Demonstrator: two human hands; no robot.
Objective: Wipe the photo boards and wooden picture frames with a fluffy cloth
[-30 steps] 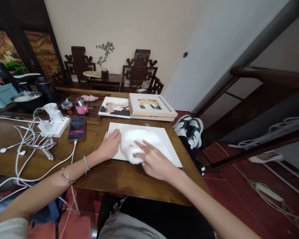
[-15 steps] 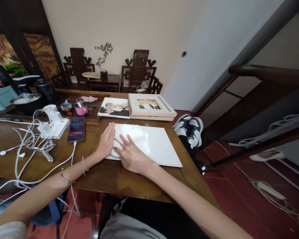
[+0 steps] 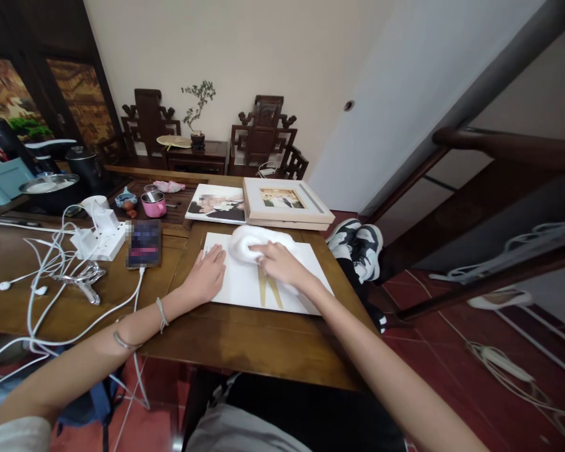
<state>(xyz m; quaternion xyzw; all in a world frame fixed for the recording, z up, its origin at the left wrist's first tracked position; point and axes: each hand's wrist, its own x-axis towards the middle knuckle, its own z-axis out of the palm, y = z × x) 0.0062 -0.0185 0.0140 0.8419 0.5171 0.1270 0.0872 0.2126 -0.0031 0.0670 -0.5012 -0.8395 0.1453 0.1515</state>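
Left hand [image 3: 206, 276]: laid flat on the left part of the board, fingers extended, its grip released with nothing held.
Right hand [image 3: 280, 262]: bore on the cloth, fingers bent and pressed into its near side; whether the grip was clenched on it could not be told.
Cloth [image 3: 266, 236]: white and bunched, it lay over the far middle part of the board, right of the left hand.
Board [image 3: 238, 289]: white and flat, it lay on the desk [image 3: 245, 345] in front of the person, with two gold stripes [image 3: 274, 295] showing below the cloth and right hand.
Beyond the board: a print [image 3: 219, 204] lay just left of a pale frame [image 3: 320, 210] with a small picture inside.
Left on the desk: a phone [image 3: 144, 245] was plugged into a white cable, just beside a power strip [image 3: 110, 245]; a silver clip [image 3: 90, 289] and white earphones [image 3: 4, 286] lay nearer.
Behind the phone: a pink cup [image 3: 155, 207].
Right of the desk: black-and-white shoes [image 3: 370, 245].
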